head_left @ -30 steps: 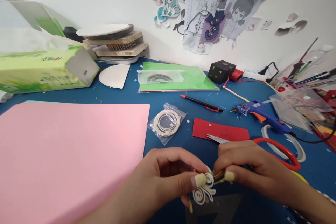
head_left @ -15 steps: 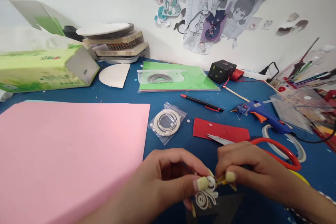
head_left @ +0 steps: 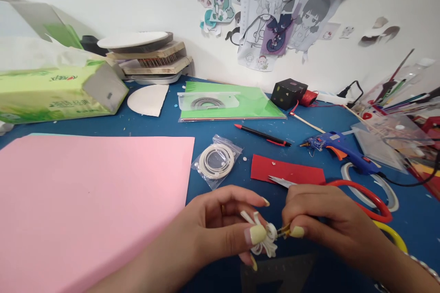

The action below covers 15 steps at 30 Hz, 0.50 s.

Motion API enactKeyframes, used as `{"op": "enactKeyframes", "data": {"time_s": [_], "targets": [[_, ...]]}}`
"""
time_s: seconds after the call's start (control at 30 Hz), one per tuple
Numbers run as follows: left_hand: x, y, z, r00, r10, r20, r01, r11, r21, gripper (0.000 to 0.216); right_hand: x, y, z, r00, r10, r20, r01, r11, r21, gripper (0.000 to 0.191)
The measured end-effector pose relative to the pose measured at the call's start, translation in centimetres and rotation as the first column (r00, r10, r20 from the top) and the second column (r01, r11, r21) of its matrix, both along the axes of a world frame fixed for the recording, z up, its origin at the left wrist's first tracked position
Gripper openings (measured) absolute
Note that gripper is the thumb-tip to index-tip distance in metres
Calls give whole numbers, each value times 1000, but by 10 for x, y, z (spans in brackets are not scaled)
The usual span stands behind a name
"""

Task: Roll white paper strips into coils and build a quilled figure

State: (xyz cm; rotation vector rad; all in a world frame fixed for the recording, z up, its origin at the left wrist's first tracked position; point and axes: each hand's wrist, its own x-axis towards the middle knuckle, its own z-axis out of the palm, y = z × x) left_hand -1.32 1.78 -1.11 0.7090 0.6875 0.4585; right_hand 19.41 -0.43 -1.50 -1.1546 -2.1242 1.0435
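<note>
My left hand (head_left: 220, 229) pinches a coiled white strip piece (head_left: 270, 245) between thumb and fingers, its index finger stretched out above. Loose loops and strip ends stick out of the piece. My right hand (head_left: 323, 219) is closed round a small yellow-handled tool (head_left: 286, 230), most of which is hidden in the fingers. The tool's thin metal tip touches the curl at the right end of the white piece. Scissors (head_left: 282, 182) lie beyond and partly under my right hand, their blade over a red felt-like strip (head_left: 295, 171).
A bagged coil of white strip (head_left: 217, 161) lies ahead, beside pink sheets (head_left: 96, 192). Farther right are a black pen (head_left: 264, 135) and a blue glue gun (head_left: 350, 149) with its cord. Behind stand a green pack (head_left: 247, 105), a black box (head_left: 288, 92) and a tissue pack (head_left: 51, 91).
My left hand has turned the white piece, so its spiral face no longer shows and strip ends point up. The left index finger has lifted off; the right hand keeps its grip.
</note>
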Motion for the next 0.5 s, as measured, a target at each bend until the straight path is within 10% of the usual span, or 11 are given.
{"op": "enactKeyframes", "data": {"time_s": [0.5], "targets": [[1,1,-6,998,55,-41,-58,995,-75,22,-3,1,1,994,102,-30,-106,977,-183,35]]}}
